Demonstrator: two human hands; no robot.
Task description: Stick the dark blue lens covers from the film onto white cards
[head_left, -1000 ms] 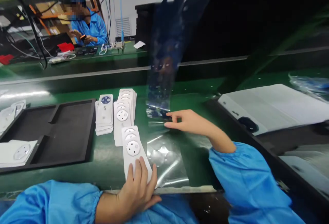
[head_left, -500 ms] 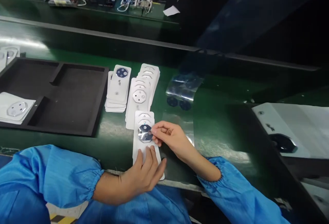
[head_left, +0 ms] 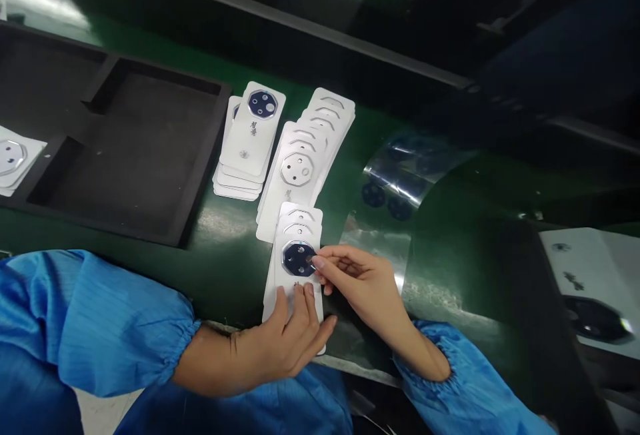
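Note:
A small fanned pile of white phone back covers [head_left: 280,277] lies at the table's front edge. Over the camera area of the top cover is a dark blue film piece [head_left: 295,260] with round holes. My right hand [head_left: 367,282] pinches this film piece at its right edge between thumb and forefinger. Below it, my left hand [head_left: 293,342] rests on the same cover with its fingers spread. Just beyond is a longer fanned stack of white covers [head_left: 295,188] with bare camera rings. Left of that stands a stack of covers [head_left: 247,148] whose top one carries a dark film piece.
A black divided tray [head_left: 145,155] sits at left with more covers [head_left: 17,155] in it. Right of the stacks lies a curled clear film sheet [head_left: 400,185] with dark pieces on it. A black-edged holder at far right bears a large white cover [head_left: 585,268].
The view has shifted and come closer, so the far bench and the person there are gone from sight. Both hands stay at the same cover, and the film piece lies about as before.

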